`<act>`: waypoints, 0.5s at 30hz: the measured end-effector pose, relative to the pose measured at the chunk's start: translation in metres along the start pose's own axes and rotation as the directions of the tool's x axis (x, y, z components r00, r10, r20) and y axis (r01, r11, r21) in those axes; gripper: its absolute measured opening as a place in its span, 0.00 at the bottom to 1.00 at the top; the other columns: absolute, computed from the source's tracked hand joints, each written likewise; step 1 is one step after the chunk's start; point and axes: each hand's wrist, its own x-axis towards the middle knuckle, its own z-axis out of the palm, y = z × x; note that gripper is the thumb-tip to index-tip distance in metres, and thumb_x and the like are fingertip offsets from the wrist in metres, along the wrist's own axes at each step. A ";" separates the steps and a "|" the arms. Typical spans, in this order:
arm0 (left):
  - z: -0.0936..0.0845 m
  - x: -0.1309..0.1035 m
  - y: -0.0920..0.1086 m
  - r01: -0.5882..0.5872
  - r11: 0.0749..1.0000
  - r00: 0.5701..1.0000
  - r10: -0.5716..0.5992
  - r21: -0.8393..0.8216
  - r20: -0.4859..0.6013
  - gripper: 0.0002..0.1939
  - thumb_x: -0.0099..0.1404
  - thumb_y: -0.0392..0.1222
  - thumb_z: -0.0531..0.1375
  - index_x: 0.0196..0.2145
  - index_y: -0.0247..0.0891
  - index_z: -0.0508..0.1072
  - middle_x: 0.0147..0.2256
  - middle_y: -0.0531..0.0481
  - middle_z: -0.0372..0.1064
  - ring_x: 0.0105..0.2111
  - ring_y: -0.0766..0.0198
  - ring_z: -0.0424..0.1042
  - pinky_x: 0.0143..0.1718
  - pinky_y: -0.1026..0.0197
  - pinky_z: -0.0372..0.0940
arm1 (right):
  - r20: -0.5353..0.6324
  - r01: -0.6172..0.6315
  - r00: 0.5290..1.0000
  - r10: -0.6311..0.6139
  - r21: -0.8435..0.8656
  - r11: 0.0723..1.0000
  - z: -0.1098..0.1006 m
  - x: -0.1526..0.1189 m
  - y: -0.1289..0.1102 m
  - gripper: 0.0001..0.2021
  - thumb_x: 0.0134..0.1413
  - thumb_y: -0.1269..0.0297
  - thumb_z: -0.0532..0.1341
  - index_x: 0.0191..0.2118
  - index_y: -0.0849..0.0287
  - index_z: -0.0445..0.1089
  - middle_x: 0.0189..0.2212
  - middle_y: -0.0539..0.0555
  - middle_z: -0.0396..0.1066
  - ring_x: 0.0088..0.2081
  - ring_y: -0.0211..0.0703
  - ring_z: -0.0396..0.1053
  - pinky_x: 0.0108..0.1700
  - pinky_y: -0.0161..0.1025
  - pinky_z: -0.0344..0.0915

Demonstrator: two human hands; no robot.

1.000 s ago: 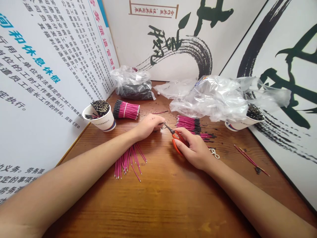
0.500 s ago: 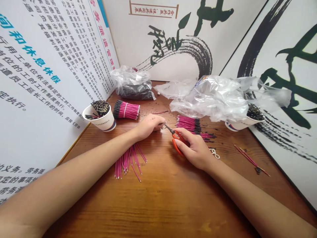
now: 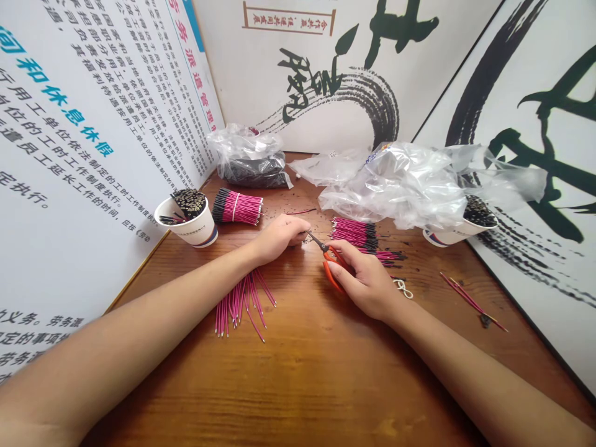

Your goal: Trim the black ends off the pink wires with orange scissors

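My right hand (image 3: 367,276) is wrapped round the orange handles of small scissors or snips (image 3: 334,267), whose dark tip reaches the fingertips of my left hand (image 3: 282,238). The fingers of my left hand are pinched together; what they hold is too small to make out. Loose pink wires with silvery ends (image 3: 239,301) fan out on the table under my left wrist. Just beyond my right hand lies a pile of pink wires with black ends (image 3: 352,233). A banded bundle of similar wires (image 3: 237,207) lies beyond my left hand.
A paper cup of black pieces (image 3: 193,228) stands at the left, another cup (image 3: 449,232) at the right, partly under clear plastic bags (image 3: 400,183). A bag of black material (image 3: 254,167) is at the back. White cord (image 3: 403,288) and pink sticks (image 3: 472,300) lie at right. Printed panels surround the table.
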 end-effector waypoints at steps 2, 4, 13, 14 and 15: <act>0.000 0.000 -0.001 -0.004 1.000 1.000 0.004 0.000 0.002 0.19 0.63 0.41 0.51 0.16 0.39 0.49 0.17 0.57 0.42 0.19 0.71 0.42 0.23 0.64 0.41 | -0.005 0.006 1.000 -0.006 0.000 1.000 0.000 0.000 0.000 0.13 0.64 0.58 0.53 0.49 0.57 0.65 0.27 0.48 0.69 0.28 0.39 0.66 0.32 0.35 0.56; 0.000 0.000 -0.001 -0.001 1.000 1.000 0.001 -0.003 0.000 0.19 0.62 0.41 0.51 0.17 0.39 0.49 0.17 0.57 0.42 0.19 0.71 0.42 0.23 0.64 0.41 | -0.004 0.010 1.000 -0.010 0.002 1.000 0.000 0.000 0.000 0.13 0.64 0.58 0.53 0.49 0.57 0.64 0.25 0.46 0.67 0.26 0.39 0.64 0.31 0.34 0.56; 0.000 0.000 -0.001 -0.004 1.000 1.000 0.004 0.003 0.001 0.19 0.63 0.40 0.50 0.16 0.39 0.49 0.17 0.57 0.42 0.19 0.71 0.42 0.23 0.64 0.41 | 0.000 0.003 1.000 -0.003 0.004 1.000 0.000 0.000 -0.001 0.13 0.64 0.58 0.53 0.49 0.57 0.64 0.25 0.47 0.67 0.26 0.38 0.64 0.31 0.34 0.56; 0.001 0.000 0.000 0.001 1.000 1.000 -0.001 0.002 -0.001 0.19 0.63 0.39 0.50 0.16 0.39 0.49 0.17 0.57 0.42 0.19 0.71 0.42 0.23 0.64 0.41 | 0.004 0.001 1.000 -0.001 0.003 1.000 0.000 0.000 -0.001 0.13 0.64 0.58 0.53 0.49 0.57 0.65 0.26 0.47 0.68 0.27 0.39 0.65 0.31 0.34 0.56; 0.001 0.000 0.000 0.007 1.000 1.000 -0.007 0.001 -0.004 0.19 0.63 0.39 0.50 0.16 0.39 0.49 0.17 0.57 0.42 0.19 0.71 0.42 0.23 0.64 0.41 | 0.006 0.000 1.000 0.000 0.002 1.000 0.000 0.001 -0.001 0.13 0.64 0.58 0.53 0.49 0.57 0.65 0.26 0.48 0.69 0.27 0.39 0.65 0.32 0.35 0.57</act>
